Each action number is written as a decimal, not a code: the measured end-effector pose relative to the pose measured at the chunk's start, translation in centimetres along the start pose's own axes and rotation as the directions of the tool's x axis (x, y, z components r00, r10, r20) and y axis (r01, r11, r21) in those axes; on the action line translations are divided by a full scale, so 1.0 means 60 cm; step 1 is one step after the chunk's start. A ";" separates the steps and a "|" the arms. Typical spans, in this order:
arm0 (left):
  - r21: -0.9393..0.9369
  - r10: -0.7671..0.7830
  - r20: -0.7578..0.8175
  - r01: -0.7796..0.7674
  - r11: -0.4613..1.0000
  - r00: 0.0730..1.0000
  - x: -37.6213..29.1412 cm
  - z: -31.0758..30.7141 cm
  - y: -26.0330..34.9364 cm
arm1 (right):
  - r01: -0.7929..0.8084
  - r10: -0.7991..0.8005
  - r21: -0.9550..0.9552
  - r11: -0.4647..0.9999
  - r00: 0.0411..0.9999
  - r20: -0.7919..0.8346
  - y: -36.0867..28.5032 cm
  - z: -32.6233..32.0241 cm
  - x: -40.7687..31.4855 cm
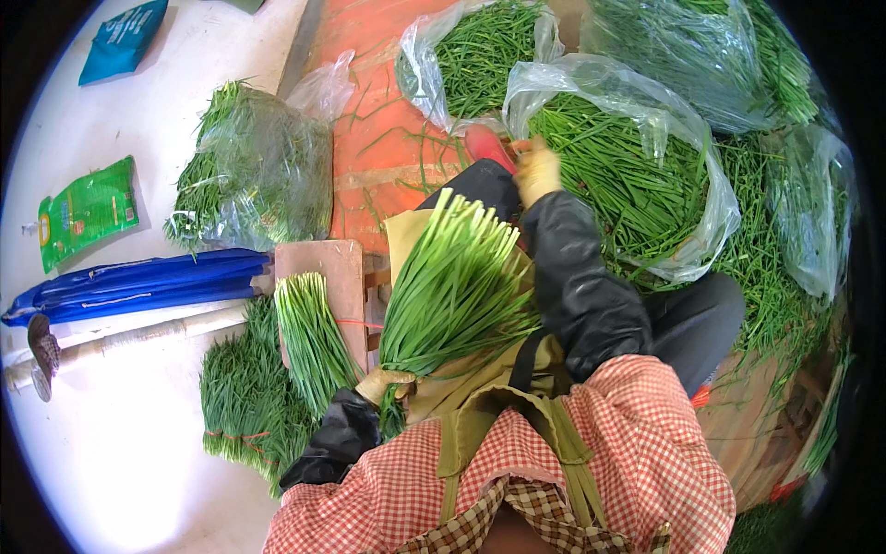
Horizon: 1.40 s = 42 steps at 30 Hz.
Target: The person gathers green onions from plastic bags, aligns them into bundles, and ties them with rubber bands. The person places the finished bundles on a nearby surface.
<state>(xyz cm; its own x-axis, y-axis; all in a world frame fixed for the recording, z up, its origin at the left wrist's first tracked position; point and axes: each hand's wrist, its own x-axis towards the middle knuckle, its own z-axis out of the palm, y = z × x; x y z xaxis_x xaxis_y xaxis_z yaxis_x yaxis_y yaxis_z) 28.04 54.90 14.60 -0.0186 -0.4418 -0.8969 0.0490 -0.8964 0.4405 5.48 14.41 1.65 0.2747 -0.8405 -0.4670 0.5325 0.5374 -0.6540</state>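
Note:
My left hand (384, 388), in a pale glove, grips a large loose bunch of garlic chives (450, 298) near its leaf ends. The pale cut stem ends fan out upward over my lap and the khaki apron (477, 388). My right hand (538, 172), gloved too, is at the left rim of an open clear plastic bag (723, 221) full of chives (623, 173). Its fingers are bent, and whether anything is between them cannot be made out. Left of the big bunch, a smaller bunch of chives (311, 339) lies on a small wooden board (339, 260).
Tied chive bundles (249, 395) are stacked at the lower left. A wrapped bag of chives (270, 159), a folded blue umbrella (138, 284) and a green pouch (90, 215) lie leftward. Another open bag (484, 55) stands ahead; loose chives (754, 228) cover the right.

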 end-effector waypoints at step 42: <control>0.941 0.306 0.164 -0.242 0.238 0.938 -0.367 0.325 0.685 | 0.451 -0.147 -0.639 0.624 0.870 0.471 0.092 -0.070 -0.241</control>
<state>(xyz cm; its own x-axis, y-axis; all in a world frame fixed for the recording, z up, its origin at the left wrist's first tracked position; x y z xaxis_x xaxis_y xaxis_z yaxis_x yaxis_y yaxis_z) 10.99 27.11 53.22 -0.1660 -0.6946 -0.7000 -0.9232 -0.1401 0.3580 1.10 29.82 2.27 0.5380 -0.8424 -0.0300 -0.0553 0.0003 -0.9985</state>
